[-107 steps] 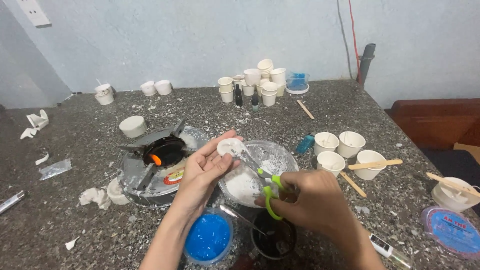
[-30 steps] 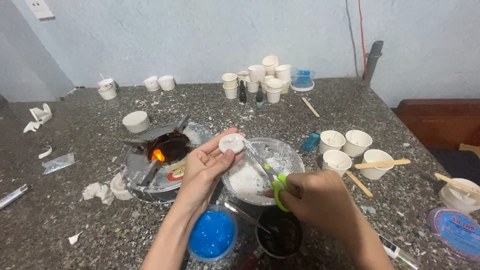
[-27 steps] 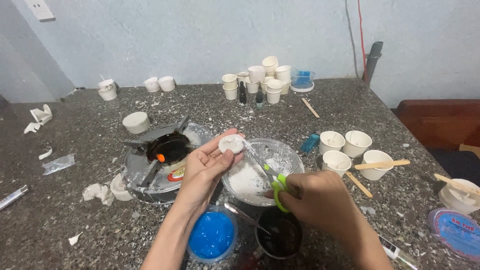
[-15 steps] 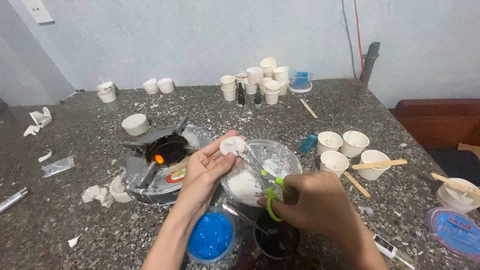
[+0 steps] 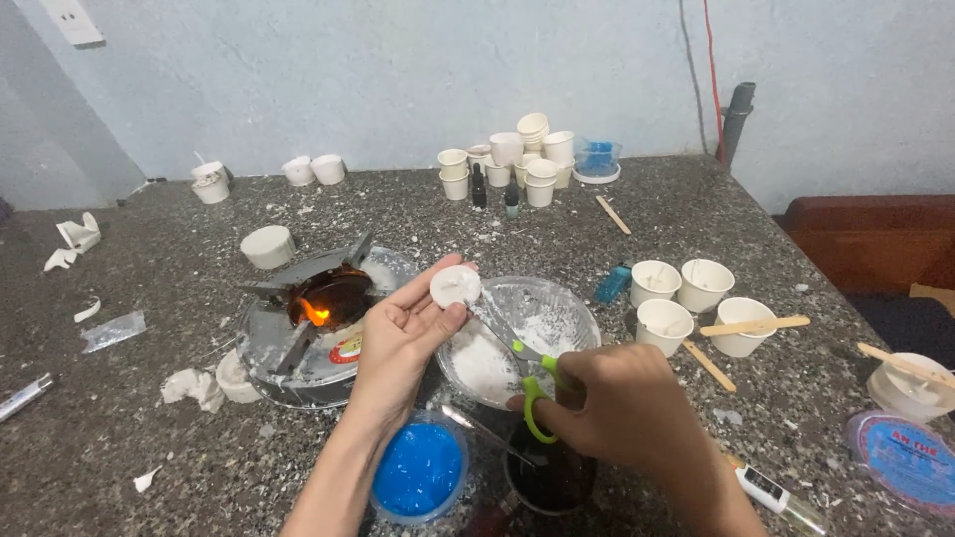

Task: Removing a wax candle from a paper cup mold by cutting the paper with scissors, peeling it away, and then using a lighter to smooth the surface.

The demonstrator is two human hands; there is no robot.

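Nearest the camera, the right hand [image 5: 622, 408] is closed through the green loops of a pair of scissors [image 5: 525, 370], whose blades run up and to the left toward the other hand. Just below and left of that grip stand a dark cup [image 5: 550, 477] with a metal spoon [image 5: 477, 430] resting across it, and a blue-filled cup [image 5: 418, 469] beside the left forearm.

The left hand [image 5: 403, 333] pinches a small round white wax piece [image 5: 456, 286] between thumb and fingertips, holding it up over the left rim of a clear plastic bowl [image 5: 562, 313] that has white residue inside. The scissor tips lie just beside the wax piece; whether they touch it cannot be told.

Left of the held piece, a foil-wrapped burner [image 5: 298, 333] shows a small orange flame [image 5: 316, 314]. A white cup [image 5: 268, 247] sits a little beyond it.

To the right of the scissors grip, four white paper cups [image 5: 686, 298] cluster together, one with a wooden stick [image 5: 754, 325] lying across its rim. A blue lighter [image 5: 612, 284] lies between them and the bowl.

Farther off, at the back of the speckled stone table [image 5: 149, 398], stands a stack of white cups [image 5: 527, 154] with small dark dropper bottles [image 5: 494, 189] among them.
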